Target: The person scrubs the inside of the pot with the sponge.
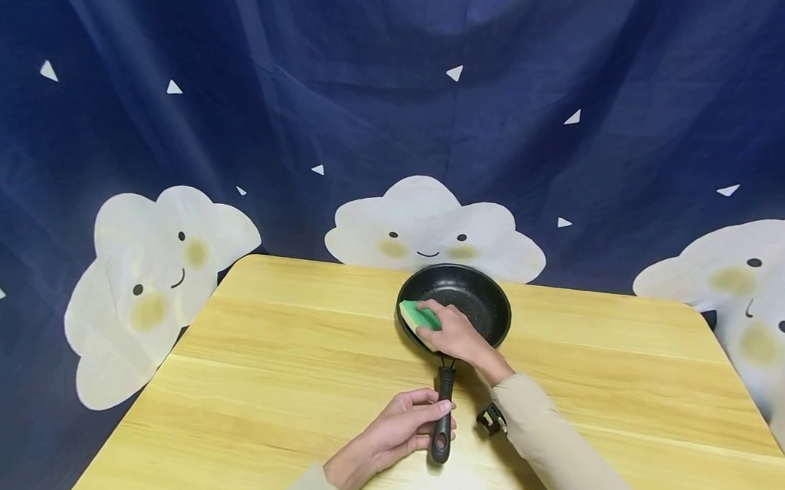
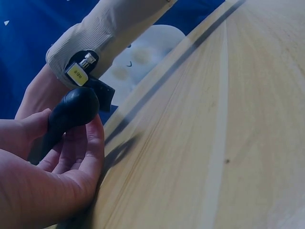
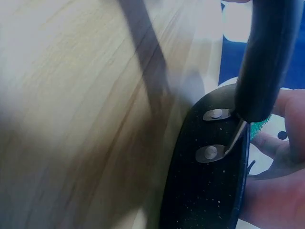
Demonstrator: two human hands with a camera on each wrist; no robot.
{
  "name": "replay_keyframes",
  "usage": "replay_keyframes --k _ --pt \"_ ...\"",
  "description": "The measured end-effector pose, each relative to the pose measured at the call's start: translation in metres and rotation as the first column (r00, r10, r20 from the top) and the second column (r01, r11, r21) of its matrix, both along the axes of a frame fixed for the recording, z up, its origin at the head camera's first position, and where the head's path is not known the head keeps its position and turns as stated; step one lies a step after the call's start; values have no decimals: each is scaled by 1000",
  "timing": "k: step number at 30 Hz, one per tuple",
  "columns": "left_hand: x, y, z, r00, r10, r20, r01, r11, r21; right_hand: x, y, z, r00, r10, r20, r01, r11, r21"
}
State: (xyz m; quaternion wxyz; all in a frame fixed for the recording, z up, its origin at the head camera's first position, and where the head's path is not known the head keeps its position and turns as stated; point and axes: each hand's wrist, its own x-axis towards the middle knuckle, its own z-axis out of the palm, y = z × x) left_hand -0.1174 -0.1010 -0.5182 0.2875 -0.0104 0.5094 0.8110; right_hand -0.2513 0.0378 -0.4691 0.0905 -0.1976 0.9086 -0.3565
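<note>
A black frying pan (image 1: pixel 474 298) stands on the wooden table, its handle (image 1: pixel 445 391) pointing toward the person. My left hand (image 1: pixel 399 430) grips that handle, thumb on top and fingers beneath. In the left wrist view the handle's rounded end (image 2: pixel 78 106) shows between thumb and fingers of the left hand (image 2: pixel 71 176). My right hand (image 1: pixel 453 333) reaches into the pan and pinches a green and pale yellow sponge (image 1: pixel 420 319) against the inner left side. From the right wrist view, the pan's outer wall (image 3: pixel 205 186) hides part of the right hand (image 3: pixel 281 162) and most of the sponge (image 3: pixel 258 128).
The light wooden table (image 1: pixel 274 343) extends around the pan on both sides. Behind it hangs a dark blue curtain (image 1: pixel 376 105) with smiling white clouds. A small black wrist camera (image 1: pixel 492 420) hangs below the right sleeve (image 1: pixel 557 435).
</note>
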Motion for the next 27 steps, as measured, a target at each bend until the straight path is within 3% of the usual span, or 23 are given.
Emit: replay_keyframes --k 12,27 --pt "0 1 -1 1000 3 6 -3 1000 4 -8 -8 -8 999 -41 -24 40 999 -18" --pt "0 0 -1 1000 12 7 -12 1000 8 -17 -14 -7 994 -75 -80 80 995 64"
